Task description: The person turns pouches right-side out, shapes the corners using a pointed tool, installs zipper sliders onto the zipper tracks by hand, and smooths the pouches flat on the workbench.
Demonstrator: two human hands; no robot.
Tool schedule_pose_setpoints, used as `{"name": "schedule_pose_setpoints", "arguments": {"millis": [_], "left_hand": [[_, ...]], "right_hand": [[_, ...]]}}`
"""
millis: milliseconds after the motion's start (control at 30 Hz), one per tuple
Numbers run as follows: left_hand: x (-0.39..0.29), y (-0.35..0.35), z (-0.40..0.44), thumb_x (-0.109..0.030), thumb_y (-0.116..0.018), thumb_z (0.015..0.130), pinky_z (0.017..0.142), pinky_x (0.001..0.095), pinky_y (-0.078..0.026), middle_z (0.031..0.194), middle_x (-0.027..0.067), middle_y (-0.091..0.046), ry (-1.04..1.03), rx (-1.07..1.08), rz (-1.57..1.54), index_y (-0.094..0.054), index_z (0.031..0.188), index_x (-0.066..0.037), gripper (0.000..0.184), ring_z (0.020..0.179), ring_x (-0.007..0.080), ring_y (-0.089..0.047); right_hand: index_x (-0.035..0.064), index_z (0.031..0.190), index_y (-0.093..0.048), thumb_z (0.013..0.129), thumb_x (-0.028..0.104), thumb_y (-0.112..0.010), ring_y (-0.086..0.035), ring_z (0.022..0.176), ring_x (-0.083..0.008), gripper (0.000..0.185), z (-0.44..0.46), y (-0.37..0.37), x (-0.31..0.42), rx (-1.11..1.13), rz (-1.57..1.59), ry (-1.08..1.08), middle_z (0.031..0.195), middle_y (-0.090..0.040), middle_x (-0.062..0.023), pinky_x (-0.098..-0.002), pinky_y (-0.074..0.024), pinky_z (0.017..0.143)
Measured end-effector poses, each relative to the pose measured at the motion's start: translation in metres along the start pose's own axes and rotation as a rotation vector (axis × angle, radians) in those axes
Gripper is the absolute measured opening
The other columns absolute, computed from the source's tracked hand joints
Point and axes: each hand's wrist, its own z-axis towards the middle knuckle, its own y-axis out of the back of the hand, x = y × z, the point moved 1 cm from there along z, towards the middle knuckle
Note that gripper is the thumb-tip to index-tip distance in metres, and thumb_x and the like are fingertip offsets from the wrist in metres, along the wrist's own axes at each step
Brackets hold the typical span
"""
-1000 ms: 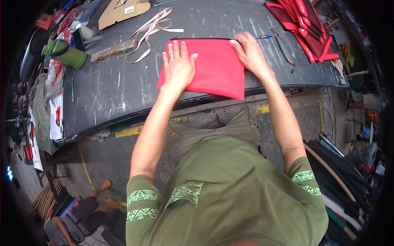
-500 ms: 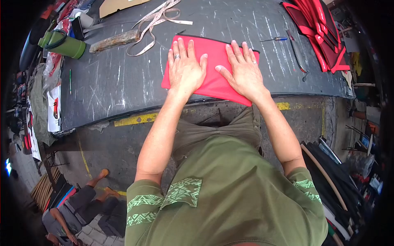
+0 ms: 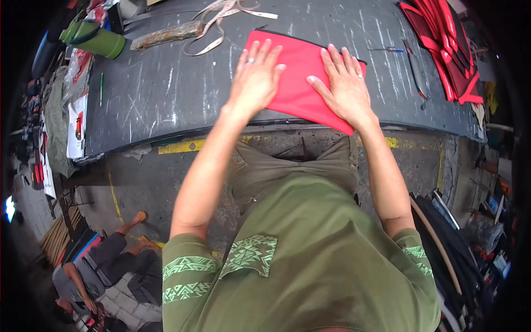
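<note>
Two bare hands lie flat on one red fabric pouch (image 3: 293,88), which sits on the chalk-scratched black tabletop (image 3: 155,105) with its 5 o'clock corner at the near edge. One black zipper (image 3: 301,40) runs along the pouch's far side. The left hand (image 3: 257,77), wearing one ring, is open, fingers extended over the 9 o'clock side; the right hand (image 3: 342,86), also with one ring, spreads wide on the 3 o'clock side, its thumb toward the middle. Neither grips anything. Around the pouch, one measuring tape (image 3: 229,9) loops at 10 o'clock, and past it lie one rough, stone-like bar (image 3: 167,36) and one green jug (image 3: 99,41). One blue-handled screwdriver (image 3: 395,50) lies at 2 o'clock, one slim dark tool (image 3: 415,69) at 3, and beyond them red-trimmed pieces (image 3: 442,47), too overlapped to count. One other person (image 3: 83,279) is below at 7 to 8 o'clock.
</note>
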Motion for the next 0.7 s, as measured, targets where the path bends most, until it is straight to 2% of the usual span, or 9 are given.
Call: {"name": "schedule_pose_setpoints", "arguments": {"millis": [133,233,367,400,467,500,567,600,700], "left_hand": [[0.005,0.005,-0.005,-0.033,-0.042,0.109,0.127,0.0481,-0.020,0.159,0.0174,-0.043,-0.062,-0.012,0.069,-0.047,0.152,-0.008,0.050,0.152,0.0346,-0.034],[0.008,0.003,-0.006,-0.035,-0.043,0.108,0.127,0.0469,-0.020,0.159,0.0170,-0.043,-0.064,-0.025,0.106,-0.047,0.152,-0.007,0.052,0.152,0.0335,-0.034],[0.001,0.002,-0.006,-0.039,-0.045,0.107,0.127,0.0463,-0.021,0.159,0.0163,-0.044,-0.057,-0.033,0.118,-0.047,0.152,-0.007,0.055,0.152,0.0328,-0.034],[0.000,0.004,-0.007,-0.040,-0.046,0.107,0.127,0.0463,-0.021,0.159,0.0161,-0.044,-0.045,-0.029,0.130,-0.047,0.152,-0.007,0.056,0.152,0.0327,-0.034],[0.001,0.004,-0.008,-0.041,-0.047,0.107,0.127,0.0462,-0.021,0.159,0.0159,-0.044,-0.058,-0.024,0.129,-0.047,0.152,-0.007,0.057,0.152,0.0327,-0.034],[0.002,0.004,-0.009,-0.042,-0.048,0.106,0.126,0.0461,-0.021,0.160,0.0158,-0.044,-0.055,-0.020,0.130,-0.047,0.152,-0.007,0.058,0.152,0.0327,-0.034],[0.001,0.006,-0.004,-0.044,-0.049,0.106,0.126,0.0460,-0.021,0.160,0.0157,-0.043,-0.069,-0.030,0.128,-0.047,0.152,-0.007,0.059,0.152,0.0328,-0.035],[0.000,0.007,-0.003,-0.043,-0.050,0.105,0.126,0.0460,-0.021,0.159,0.0158,-0.044,-0.058,-0.030,0.117,-0.048,0.151,-0.007,0.058,0.151,0.0327,-0.035],[-0.005,0.009,-0.004,-0.041,-0.053,0.105,0.126,0.0460,-0.022,0.158,0.0161,-0.045,-0.039,-0.028,0.103,-0.051,0.150,-0.008,0.056,0.151,0.0327,-0.035]], "right_hand": [[0.0065,0.153,-0.047,0.102,0.054,-0.053,-0.028,0.154,-0.0363,0.069,-0.001,0.008,0.001,-0.066,0.027,-0.019,0.162,-0.039,-0.0164,-0.0459,-0.0216,0.127],[0.0072,0.141,-0.060,0.101,0.036,-0.064,-0.035,0.151,-0.0351,0.050,-0.003,0.015,-0.015,-0.131,0.660,0.046,0.154,-0.050,-0.0158,-0.0430,-0.0305,0.123],[0.0075,0.130,-0.069,0.096,0.020,-0.070,-0.044,0.147,-0.0336,0.036,-0.030,0.041,-0.039,-0.357,0.962,-0.157,0.148,-0.057,-0.0139,-0.0425,-0.0367,0.119],[0.0075,0.130,-0.069,0.096,0.020,-0.070,-0.044,0.147,-0.0336,0.036,-0.042,0.051,-0.035,-0.369,0.953,-0.170,0.148,-0.057,-0.0139,-0.0425,-0.0367,0.119],[0.0077,0.128,-0.071,0.096,0.018,-0.070,-0.047,0.145,-0.0309,0.033,-0.074,0.072,-0.012,-0.314,0.658,0.103,0.148,-0.057,-0.0148,-0.0443,-0.0373,0.119],[0.0077,0.128,-0.071,0.096,0.018,-0.070,-0.047,0.145,-0.0309,0.033,-0.089,0.073,-0.005,-0.327,0.652,0.089,0.148,-0.057,-0.0148,-0.0443,-0.0373,0.119],[0.0068,0.122,-0.073,0.095,0.014,-0.071,-0.057,0.136,-0.0280,0.028,-0.111,0.064,-0.001,-0.045,0.440,0.261,0.139,-0.064,-0.0149,-0.0462,-0.0396,0.117],[0.0068,0.122,-0.073,0.095,0.014,-0.071,-0.057,0.136,-0.0280,0.028,-0.111,0.065,-0.007,-0.054,0.431,0.250,0.139,-0.064,-0.0149,-0.0462,-0.0396,0.117],[0.0084,0.118,-0.075,0.096,0.023,-0.071,-0.069,0.115,-0.0286,0.027,-0.097,0.064,-0.036,-0.142,0.730,0.160,0.122,-0.073,-0.0118,-0.0461,-0.0469,0.110]]}}
